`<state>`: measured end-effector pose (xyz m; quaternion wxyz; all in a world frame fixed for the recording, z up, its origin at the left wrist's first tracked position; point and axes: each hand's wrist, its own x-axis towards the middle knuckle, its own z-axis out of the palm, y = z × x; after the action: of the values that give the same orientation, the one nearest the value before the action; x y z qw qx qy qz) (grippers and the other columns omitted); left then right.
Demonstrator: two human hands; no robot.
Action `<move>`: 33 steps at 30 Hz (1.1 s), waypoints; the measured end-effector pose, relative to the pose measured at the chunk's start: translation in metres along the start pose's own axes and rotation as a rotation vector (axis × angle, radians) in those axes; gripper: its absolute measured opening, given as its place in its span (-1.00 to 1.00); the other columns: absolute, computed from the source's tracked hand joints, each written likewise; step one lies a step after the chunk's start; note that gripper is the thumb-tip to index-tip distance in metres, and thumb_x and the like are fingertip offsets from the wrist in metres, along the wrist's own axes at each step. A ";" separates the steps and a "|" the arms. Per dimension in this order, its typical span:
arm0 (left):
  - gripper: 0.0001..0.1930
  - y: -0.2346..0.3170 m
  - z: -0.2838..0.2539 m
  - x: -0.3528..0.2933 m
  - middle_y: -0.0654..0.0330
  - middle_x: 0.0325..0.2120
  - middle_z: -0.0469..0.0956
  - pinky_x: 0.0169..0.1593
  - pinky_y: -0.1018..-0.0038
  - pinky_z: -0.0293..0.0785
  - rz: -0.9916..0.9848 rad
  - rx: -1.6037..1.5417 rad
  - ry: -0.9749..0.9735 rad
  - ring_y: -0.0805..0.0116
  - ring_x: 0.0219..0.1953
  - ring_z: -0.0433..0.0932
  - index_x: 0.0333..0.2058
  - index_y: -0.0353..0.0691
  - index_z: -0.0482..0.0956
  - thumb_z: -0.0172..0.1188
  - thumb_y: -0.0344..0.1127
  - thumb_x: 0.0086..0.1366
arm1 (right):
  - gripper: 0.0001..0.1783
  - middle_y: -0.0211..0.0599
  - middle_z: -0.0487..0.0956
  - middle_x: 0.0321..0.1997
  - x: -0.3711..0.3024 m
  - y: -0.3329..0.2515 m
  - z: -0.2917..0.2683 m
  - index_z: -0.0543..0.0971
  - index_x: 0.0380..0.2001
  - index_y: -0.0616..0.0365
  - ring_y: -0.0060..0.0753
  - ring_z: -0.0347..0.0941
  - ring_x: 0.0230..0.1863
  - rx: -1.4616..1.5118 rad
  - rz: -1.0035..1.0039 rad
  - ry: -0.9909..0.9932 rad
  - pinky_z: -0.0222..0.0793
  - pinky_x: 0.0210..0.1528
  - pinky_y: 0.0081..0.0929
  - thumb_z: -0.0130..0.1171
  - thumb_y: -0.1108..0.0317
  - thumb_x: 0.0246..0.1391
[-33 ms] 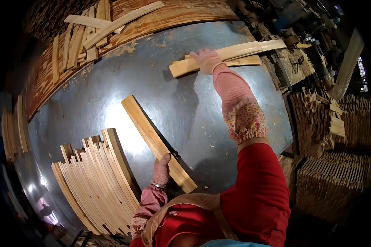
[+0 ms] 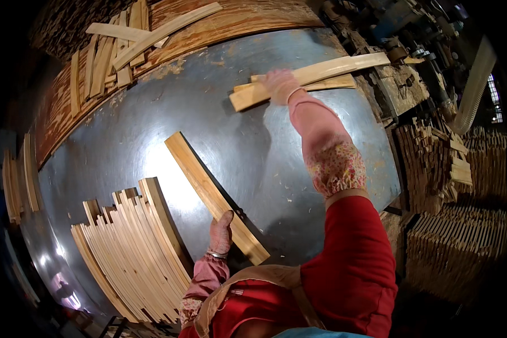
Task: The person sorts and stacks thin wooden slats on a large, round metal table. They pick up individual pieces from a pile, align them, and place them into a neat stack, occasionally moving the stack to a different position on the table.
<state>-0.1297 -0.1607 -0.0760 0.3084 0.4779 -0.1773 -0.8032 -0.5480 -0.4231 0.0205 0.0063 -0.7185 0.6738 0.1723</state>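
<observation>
My left hand [image 2: 220, 232], in a pink glove, rests on the near end of a long wooden slat stack [image 2: 208, 192] lying diagonally on the shiny metal table [image 2: 152, 129]. My right hand [image 2: 280, 84], also gloved, reaches far across the table and grips a bundle of long wooden slats [image 2: 315, 76] at its left part. To the left of my left hand lies a fanned pile of thin slats [image 2: 129, 248].
More loose slats [image 2: 118, 45] lie on the wooden surface beyond the table's far edge. Stacks of short wood pieces [image 2: 450, 186] stand to the right of the table. A few slats [image 2: 19, 180] sit at the far left edge.
</observation>
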 end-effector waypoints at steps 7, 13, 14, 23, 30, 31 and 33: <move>-0.69 0.007 -0.002 0.000 0.16 -0.22 0.71 -0.07 0.40 0.65 0.038 0.220 0.161 0.30 -0.23 0.69 0.02 -0.34 0.59 0.35 -0.32 0.41 | -0.69 -0.39 0.63 -0.21 -0.100 -0.091 0.032 0.70 -0.03 -0.25 -0.23 0.64 -0.01 -0.013 -0.696 0.299 0.48 0.05 -0.14 0.25 0.28 0.14; -0.74 0.011 -0.026 -0.002 0.13 -0.25 0.73 -0.12 0.38 0.65 0.012 0.225 0.081 0.31 -0.26 0.70 -0.02 -0.36 0.61 0.32 -0.35 0.41 | -0.64 -0.43 0.65 -0.16 -0.103 -0.039 -0.035 0.70 0.02 -0.29 -0.22 0.63 0.03 -0.128 -0.405 0.204 0.48 0.02 -0.16 0.25 0.28 0.14; -0.70 0.008 -0.031 -0.002 0.20 -0.29 0.69 -0.15 0.41 0.61 -0.017 0.248 0.110 0.35 -0.31 0.66 0.00 -0.33 0.59 0.36 -0.33 0.39 | -0.57 -0.40 0.63 -0.08 -0.087 -0.015 -0.038 0.67 0.10 -0.28 -0.18 0.60 0.09 -0.130 -0.323 0.207 0.47 0.07 -0.11 0.27 0.28 0.14; -0.61 -0.009 -0.013 -0.011 0.28 -0.30 0.59 -0.24 0.47 0.52 0.189 0.329 0.284 0.45 -0.32 0.54 0.02 -0.25 0.53 0.46 -0.26 0.34 | -0.16 -0.16 0.53 0.38 -0.018 0.108 -0.009 0.37 0.48 -0.19 -0.03 0.42 0.44 -0.084 0.107 -0.149 0.39 0.36 -0.06 0.35 0.25 0.10; -0.44 -0.003 -0.034 -0.102 -0.23 0.22 0.46 0.36 -0.09 0.32 0.671 1.571 0.578 -0.33 0.27 0.42 0.12 -0.29 0.54 0.51 -0.26 0.17 | -0.26 -0.03 0.71 0.02 -0.057 -0.034 -0.082 0.41 0.31 -0.01 0.15 0.64 0.15 0.291 -0.099 -0.127 0.52 0.19 0.02 0.36 0.07 0.07; -0.33 -0.005 -0.038 -0.122 -0.18 0.30 0.41 0.41 -0.15 0.26 0.615 1.757 0.680 -0.30 0.35 0.36 0.25 -0.25 0.48 0.49 -0.21 0.20 | -0.26 -0.01 0.72 -0.02 -0.067 -0.053 -0.098 0.42 0.29 0.02 0.18 0.66 0.10 0.424 -0.127 -0.194 0.53 0.16 0.04 0.36 0.05 0.07; -0.25 0.002 -0.063 -0.144 -0.14 0.36 0.36 0.46 -0.20 0.17 0.833 1.871 0.838 -0.28 0.39 0.31 0.36 -0.21 0.38 0.45 -0.20 0.24 | -0.35 0.00 0.75 -0.06 -0.071 -0.069 -0.090 0.47 0.20 0.21 0.04 0.72 -0.03 0.900 -0.248 -0.176 0.63 -0.02 -0.06 0.36 0.11 0.13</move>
<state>-0.0228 -0.0665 -0.0105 0.1071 0.6592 -0.7432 0.0400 -0.4622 -0.3698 0.1076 0.3946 -0.7022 0.5874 -0.0789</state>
